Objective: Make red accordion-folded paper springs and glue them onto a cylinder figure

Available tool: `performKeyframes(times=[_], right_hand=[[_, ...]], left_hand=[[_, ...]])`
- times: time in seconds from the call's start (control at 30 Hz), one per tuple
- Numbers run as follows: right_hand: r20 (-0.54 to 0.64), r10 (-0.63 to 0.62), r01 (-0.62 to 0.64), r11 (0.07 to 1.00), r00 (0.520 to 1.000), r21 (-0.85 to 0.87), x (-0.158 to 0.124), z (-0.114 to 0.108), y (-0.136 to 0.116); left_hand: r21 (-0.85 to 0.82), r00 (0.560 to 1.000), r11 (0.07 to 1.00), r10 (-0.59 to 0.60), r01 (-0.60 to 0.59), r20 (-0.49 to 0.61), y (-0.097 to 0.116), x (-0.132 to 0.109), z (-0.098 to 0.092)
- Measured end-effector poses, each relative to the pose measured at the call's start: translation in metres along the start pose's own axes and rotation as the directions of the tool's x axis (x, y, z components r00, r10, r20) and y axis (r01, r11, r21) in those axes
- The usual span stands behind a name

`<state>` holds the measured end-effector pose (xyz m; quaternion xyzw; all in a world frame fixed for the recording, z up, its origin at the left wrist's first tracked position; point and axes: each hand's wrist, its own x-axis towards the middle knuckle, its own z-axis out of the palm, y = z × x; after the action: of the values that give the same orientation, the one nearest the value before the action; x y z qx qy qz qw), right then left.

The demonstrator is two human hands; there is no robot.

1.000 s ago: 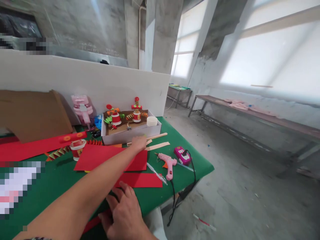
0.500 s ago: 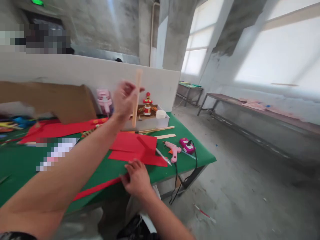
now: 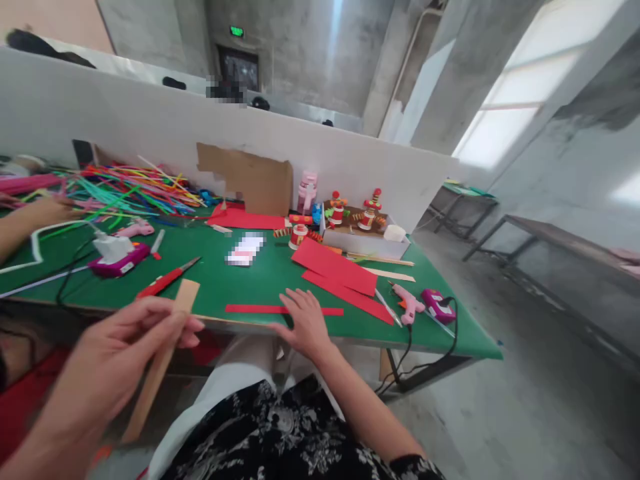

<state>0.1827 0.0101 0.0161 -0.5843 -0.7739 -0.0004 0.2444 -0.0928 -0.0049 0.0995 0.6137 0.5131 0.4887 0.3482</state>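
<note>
In the head view, my left hand (image 3: 125, 353) pinches a flat wooden strip (image 3: 153, 377) in front of the table edge, its top end sticking up above the thumb. My right hand (image 3: 307, 327) lies on the table edge with fingers spread, over a narrow red paper strip (image 3: 253, 309) that passes beneath it. Red paper sheets (image 3: 333, 267) overlap just beyond that hand. A red-handled tool with a pointed blade (image 3: 163, 283) lies past my left hand.
A pink glue gun (image 3: 410, 303) and a purple power socket (image 3: 439, 307) with cables are at the right. Small red figures (image 3: 369, 217) stand in a box (image 3: 367, 244) at the back. Colourful pipe cleaners (image 3: 145, 190) pile up left, near another person's hand (image 3: 55, 208).
My left hand has come back from above the box to the near left with the wooden strip. The view has swung left. My right hand stays near the table edge, now on the red strip.
</note>
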Motion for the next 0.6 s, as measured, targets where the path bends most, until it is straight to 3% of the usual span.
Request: performKeyframes(times=[0.1, 0.23, 0.33, 0.43, 0.5, 0.53, 0.6], right_hand=[[0.134, -0.090, 0.093, 0.996, 0.987, -0.017, 0.006, 0.020, -0.032], [0.112, -0.152, 0.155, 0.988, 0.982, -0.018, -0.006, 0.036, -0.038], [0.037, -0.064, 0.061, 0.996, 0.997, 0.071, -0.015, 0.032, -0.026], [-0.023, 0.125, -0.112, 0.945, 0.992, 0.306, -0.021, 0.010, -0.026], [-0.017, 0.304, -0.242, 0.790, 0.952, 0.563, -0.027, -0.013, -0.036], [0.050, 0.332, -0.268, 0.653, 0.942, 0.708, -0.031, -0.024, -0.043], [0.253, 0.187, -0.303, 0.323, 0.949, 0.897, -0.040, -0.044, -0.056]], left_hand=[[-0.159, 0.982, 0.972, -0.184, 0.175, -0.042, -0.008, -0.017, 0.019], [-0.080, 0.982, 0.979, -0.185, 0.188, 0.044, -0.014, -0.024, 0.034], [-0.024, 0.983, 0.986, -0.160, 0.163, 0.094, -0.017, -0.028, 0.038], [-0.076, 0.981, 0.978, -0.192, 0.194, 0.030, -0.015, -0.031, 0.041], [-0.181, 0.971, 0.955, -0.239, 0.235, 0.002, -0.014, -0.030, 0.042], [-0.239, 0.962, 0.933, -0.273, 0.268, 0.012, -0.014, -0.029, 0.042], [-0.326, 0.936, 0.878, -0.340, 0.349, 0.087, -0.015, -0.023, 0.044]])
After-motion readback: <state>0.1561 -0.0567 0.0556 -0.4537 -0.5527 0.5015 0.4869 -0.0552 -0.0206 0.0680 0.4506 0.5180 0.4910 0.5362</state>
